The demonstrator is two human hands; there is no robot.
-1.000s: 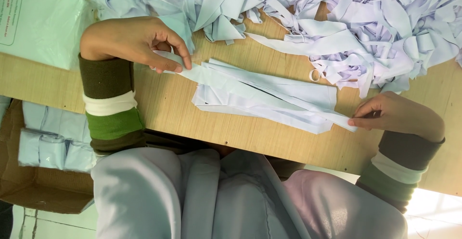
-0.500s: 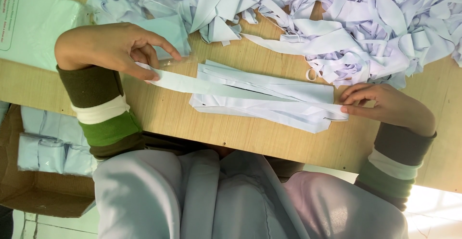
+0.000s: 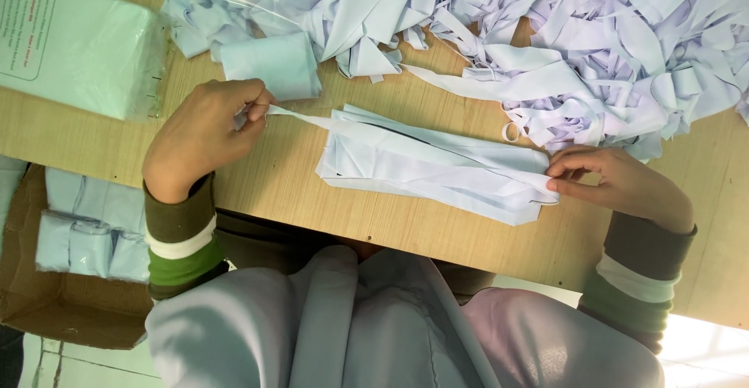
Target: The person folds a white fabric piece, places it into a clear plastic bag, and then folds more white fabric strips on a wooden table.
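A wooden table (image 3: 281, 177) is filling most of the view, its light grain running from 9 to 3 o'clock. A big tangled heap of pale blue fabric strips (image 3: 593, 44) is sprawling across its far edge from 12 to 2 o'clock. At 10 o'clock a wrapped pale green packet (image 3: 78, 52) is lying flat on the table, and at 8 o'clock, below the table edge, a cardboard box (image 3: 47, 310) is holding folded pale blue bundles (image 3: 86, 232). Between the packet and the heap, at 11 o'clock, a short folded roll of the same cloth (image 3: 273, 64) is resting just beside a clear plastic bag (image 3: 226, 1).

In the middle, a neat stack of flat fabric strips (image 3: 429, 165) is lying lengthwise on the table, near the person's edge. The left hand (image 3: 203, 138) is closing narrowly, thumb against fingers, on the tapering end of 1 top strip (image 3: 300, 116), which is stretching from the stack toward 9 o'clock. The right hand (image 3: 620, 181) is pinching the opposite end of the stack at 3 o'clock, fingertips pressing the layers together. Both wrists are wearing striped brown, white and green cuffs.
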